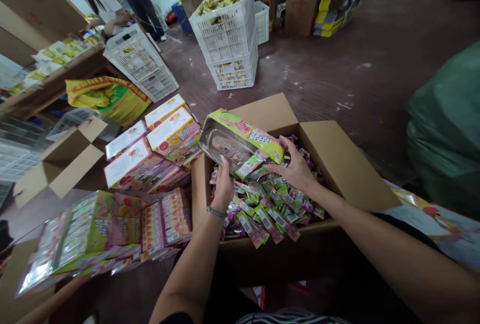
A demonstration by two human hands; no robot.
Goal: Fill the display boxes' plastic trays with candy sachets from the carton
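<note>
Over the open cardboard carton (337, 159) in front of me, both hands are busy with one clear display box (240, 145) that has a green printed lid. My left hand (224, 186) is closed around the box's near lower corner, thumb and fingers pinching the transparent wall, and it bears the weight with the box tilted so its open mouth faces down toward the carton. My right hand (296, 166) lies spread, fingers well apart, palm down on the heap of small candy packets (268, 209) just beside the box's lower end, with its fingertips touching a packet at the box's mouth; it clamps on nothing that I can see. To do this well, I judge the box should be kept low over the carton and steady in the left grip, so loose packets cannot slide past the carton's edge, while the right hand gathers packets in small aligned batches instead of a messy fistful. Filled display boxes (93, 229) lie stacked at my left, with flat pink-and-white packs (150, 149) behind them. White plastic crates (228, 34) stand further off on the floor.
</note>
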